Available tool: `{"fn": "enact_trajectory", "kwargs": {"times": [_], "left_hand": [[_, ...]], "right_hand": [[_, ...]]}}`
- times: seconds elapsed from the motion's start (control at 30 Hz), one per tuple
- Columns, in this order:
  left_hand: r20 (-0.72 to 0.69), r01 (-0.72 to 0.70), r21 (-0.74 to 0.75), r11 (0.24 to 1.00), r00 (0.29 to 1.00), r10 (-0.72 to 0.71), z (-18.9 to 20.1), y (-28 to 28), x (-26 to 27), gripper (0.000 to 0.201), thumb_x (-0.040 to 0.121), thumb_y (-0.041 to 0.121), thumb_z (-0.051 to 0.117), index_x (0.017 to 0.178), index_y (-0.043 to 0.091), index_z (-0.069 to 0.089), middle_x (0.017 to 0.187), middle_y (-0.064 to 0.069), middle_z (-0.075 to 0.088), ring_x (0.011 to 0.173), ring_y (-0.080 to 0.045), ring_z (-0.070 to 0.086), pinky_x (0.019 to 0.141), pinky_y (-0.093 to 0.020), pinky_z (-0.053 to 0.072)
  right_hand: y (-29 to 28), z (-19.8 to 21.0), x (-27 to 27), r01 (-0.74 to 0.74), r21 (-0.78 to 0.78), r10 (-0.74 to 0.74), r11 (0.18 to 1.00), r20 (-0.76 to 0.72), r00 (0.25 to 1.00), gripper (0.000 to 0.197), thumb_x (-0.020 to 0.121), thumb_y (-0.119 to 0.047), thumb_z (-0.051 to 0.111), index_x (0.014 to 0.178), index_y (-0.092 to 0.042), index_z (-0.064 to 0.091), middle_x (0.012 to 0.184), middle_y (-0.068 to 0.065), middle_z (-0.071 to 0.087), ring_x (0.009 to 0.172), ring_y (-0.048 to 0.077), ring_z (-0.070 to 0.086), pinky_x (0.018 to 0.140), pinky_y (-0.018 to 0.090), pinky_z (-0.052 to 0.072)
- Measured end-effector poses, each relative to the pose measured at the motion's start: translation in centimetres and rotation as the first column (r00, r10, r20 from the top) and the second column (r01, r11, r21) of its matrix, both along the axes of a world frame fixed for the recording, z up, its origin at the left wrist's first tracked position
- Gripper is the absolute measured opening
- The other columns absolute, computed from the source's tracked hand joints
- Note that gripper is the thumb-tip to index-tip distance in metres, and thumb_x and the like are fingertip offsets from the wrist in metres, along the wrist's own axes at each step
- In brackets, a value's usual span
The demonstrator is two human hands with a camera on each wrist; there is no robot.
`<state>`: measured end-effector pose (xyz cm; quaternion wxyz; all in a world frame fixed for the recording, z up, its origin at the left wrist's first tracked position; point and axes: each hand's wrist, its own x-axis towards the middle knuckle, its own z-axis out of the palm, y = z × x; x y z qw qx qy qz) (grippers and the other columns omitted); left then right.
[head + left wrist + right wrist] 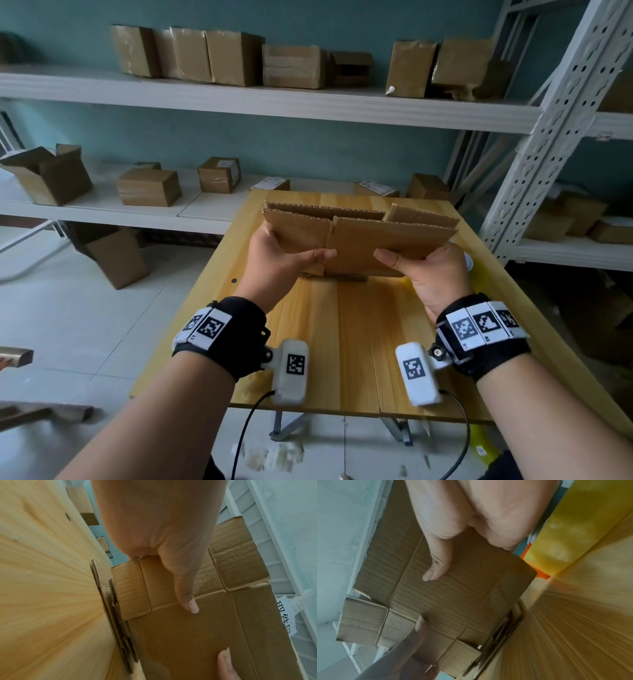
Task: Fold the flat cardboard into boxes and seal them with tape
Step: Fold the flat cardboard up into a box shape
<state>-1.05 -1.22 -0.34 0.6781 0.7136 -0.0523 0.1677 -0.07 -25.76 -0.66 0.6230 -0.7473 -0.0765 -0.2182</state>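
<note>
Behind the flat cardboard (359,236), the fingers of the left hand (281,263) and right hand (435,274) were hidden; only the thumbs showed on its near face. A yellow object (573,534) beside the cardboard's right end was too blurred to identify. The cardboard's lower edge covered part of the wooden table (342,342). Printed paper (288,612) past its far end was cut off by the frame.

a stockroom: white metal shelving (260,99) lined with taped cardboard boxes (294,66) beside a wooden table (342,325).

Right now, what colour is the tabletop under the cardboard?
Light yellowish wood grain tabletop, clearest in the head view.
</note>
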Motion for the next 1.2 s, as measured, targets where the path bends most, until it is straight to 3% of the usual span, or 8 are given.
{"fn": "enact_trajectory", "kwargs": {"times": [0.23,0.37,0.43,0.53,0.7,0.97,1.1,1.2], "left_hand": [[0.01,0.045,0.03,0.999,0.999,-0.045,-0.1,0.1,-0.1,0.102,0.05,0.033,0.106,0.135,0.025,0.049,0.131,0.004,0.066,0.123,-0.009,0.065,0.101,-0.04,0.06],[-0.02,0.1,0.079,0.992,0.995,-0.099,0.0,-0.1,-0.3,0.129,0.043,0.041,0.107,0.147,0.022,0.034,0.144,0.004,0.055,0.137,-0.015,0.053,0.111,-0.044,0.054],[-0.018,0.145,0.102,0.984,0.989,-0.144,0.0,-0.3,-0.5,0.132,0.047,0.032,0.108,0.153,0.023,0.029,0.146,0.007,0.054,0.138,-0.013,0.052,0.111,-0.042,0.054],[-0.001,0.196,0.136,0.971,0.98,-0.197,0.0,-0.5,-0.6,0.128,0.056,0.021,0.106,0.157,0.025,0.028,0.145,0.011,0.055,0.136,-0.005,0.054,0.11,-0.031,0.053],[-0.012,0.284,0.198,0.938,0.958,-0.288,0.7,-0.4,-1.1,0.125,0.067,0.019,0.101,0.162,0.029,0.022,0.146,0.017,0.051,0.131,0.009,0.05,0.099,-0.007,0.047],[-0.001,0.384,0.088,0.919,0.923,-0.386,1.8,-1.0,-2.3,0.091,0.077,0.011,0.078,0.157,0.026,0.039,0.138,0.009,0.064,0.123,-0.007,0.062,0.094,-0.022,0.055],[-0.053,0.384,0.057,0.922,0.923,-0.381,1.6,-0.3,-1.9,0.073,0.077,0.015,0.074,0.146,0.025,0.055,0.136,0.0,0.069,0.125,-0.025,0.065,0.103,-0.052,0.055],[-0.099,0.382,0.038,0.923,0.921,-0.377,1.3,-0.4,-1.8,0.066,0.074,0.016,0.072,0.139,0.024,0.061,0.13,0.0,0.073,0.119,-0.025,0.069,0.099,-0.051,0.057]], "right_hand": [[0.5,-0.2,-0.4,-0.051,0.012,0.051,0.999,-0.026,0.998,0.07,0.045,-0.057,0.096,0.1,-0.019,0.075,0.101,-0.001,0.081,0.101,0.016,0.076,0.097,0.049,0.06],[0.4,0.0,-0.6,-0.089,0.01,0.089,0.996,-0.034,0.995,0.073,0.047,-0.059,0.098,0.1,-0.014,0.076,0.1,0.001,0.081,0.1,0.02,0.077,0.094,0.053,0.06],[0.5,0.2,-0.8,-0.133,0.016,0.134,0.991,-0.029,0.991,0.061,0.053,-0.043,0.099,0.101,-0.013,0.076,0.101,0.001,0.081,0.1,0.018,0.077,0.094,0.048,0.061],[0.7,0.6,-1.0,-0.18,0.031,0.181,0.983,-0.035,0.983,0.05,0.053,-0.024,0.094,0.098,-0.017,0.075,0.098,-0.002,0.082,0.097,0.015,0.077,0.089,0.036,0.062],[0.5,0.5,-0.9,-0.214,0.048,0.216,0.976,-0.035,0.976,0.055,0.049,-0.021,0.094,0.099,-0.015,0.072,0.097,-0.004,0.081,0.096,0.013,0.077,0.08,0.026,0.061],[0.5,0.7,-0.9,-0.202,0.028,0.203,0.979,-0.059,0.977,0.079,0.053,-0.035,0.102,0.121,-0.017,0.068,0.115,-0.002,0.078,0.11,0.013,0.073,0.087,0.032,0.06],[0.6,1.0,-1.3,-0.178,0.005,0.178,0.984,-0.054,0.983,0.087,0.05,-0.042,0.1,0.127,-0.02,0.064,0.117,-0.007,0.076,0.109,0.005,0.071,0.092,0.031,0.06],[0.4,1.4,-1.5,-0.156,0.019,0.156,0.988,-0.046,0.987,0.083,0.048,-0.041,0.097,0.123,-0.028,0.064,0.116,-0.016,0.076,0.112,0.002,0.069,0.097,0.03,0.056]]}}
